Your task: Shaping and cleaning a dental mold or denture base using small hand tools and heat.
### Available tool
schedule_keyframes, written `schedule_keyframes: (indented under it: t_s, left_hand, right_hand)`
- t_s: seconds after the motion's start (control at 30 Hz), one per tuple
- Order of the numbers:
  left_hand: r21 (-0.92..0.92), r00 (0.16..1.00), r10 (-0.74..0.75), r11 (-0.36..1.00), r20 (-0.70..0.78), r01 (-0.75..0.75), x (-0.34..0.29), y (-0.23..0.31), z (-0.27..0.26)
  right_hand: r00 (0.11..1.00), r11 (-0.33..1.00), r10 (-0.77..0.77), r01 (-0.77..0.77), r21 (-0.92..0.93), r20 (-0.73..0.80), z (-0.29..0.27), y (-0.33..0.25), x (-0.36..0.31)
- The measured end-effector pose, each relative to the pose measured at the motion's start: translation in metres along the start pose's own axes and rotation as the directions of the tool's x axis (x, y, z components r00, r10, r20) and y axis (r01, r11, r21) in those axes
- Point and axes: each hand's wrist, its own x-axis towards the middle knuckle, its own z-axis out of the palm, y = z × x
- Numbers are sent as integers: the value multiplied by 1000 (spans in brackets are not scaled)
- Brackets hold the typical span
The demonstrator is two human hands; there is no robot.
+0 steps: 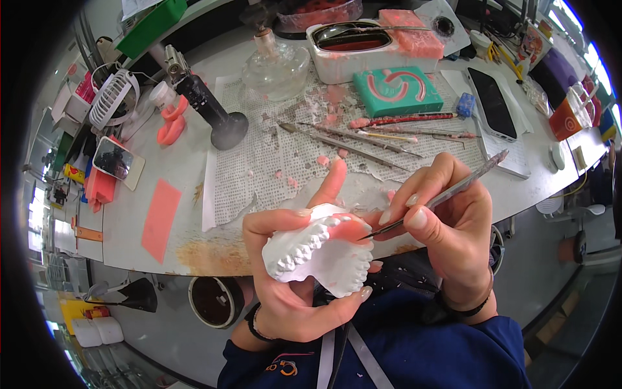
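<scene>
My left hand (299, 312) is wrapped around a white plaster dental cast (293, 253), its rows of teeth turned up toward me. Pink wax (350, 229) covers the cast's front part. In my right hand (457, 236) a slim metal wax carver (469, 179) is pinched like a pen. The carver's tip rests at the pink wax, touching it or very close. Beyond my hands, on printed paper (243, 165), lie a spatula-tipped metal tool (343, 144), a red-handled tool (411, 119) and small pink wax crumbs (322, 159).
A glass spirit lamp (275, 71), a wax pot (324, 70) and a green block (398, 98) with pink wax arches stand at the back. Left are a black torch (207, 104), a pink wax sheet (161, 219) and a small fan (113, 100). A phone (491, 104) lies right.
</scene>
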Motion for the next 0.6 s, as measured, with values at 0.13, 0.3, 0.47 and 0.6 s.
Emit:
schedule_keyframes:
  t_s: [0.13, 0.3, 0.47, 0.6]
  left_hand:
    - [22, 1000, 14, 1000, 10, -15, 0, 0, 0]
    - [35, 1000, 15, 999, -13, -15, 0, -1, 2]
    - [43, 1000, 10, 999, 6, -10, 0, 0, 2]
    - [11, 1000, 4, 1000, 14, -4, 2, 1, 1]
  right_hand:
    - [1000, 992, -22, 20, -125, -21, -2, -1, -1]
    - [998, 986, 2, -13, -165, -64, 1, -5, -2]
    - [999, 976, 0, -9, -217, -44, -1, -8, -1]
    - [999, 985, 27, -35, -167, -45, 1, -8, 1]
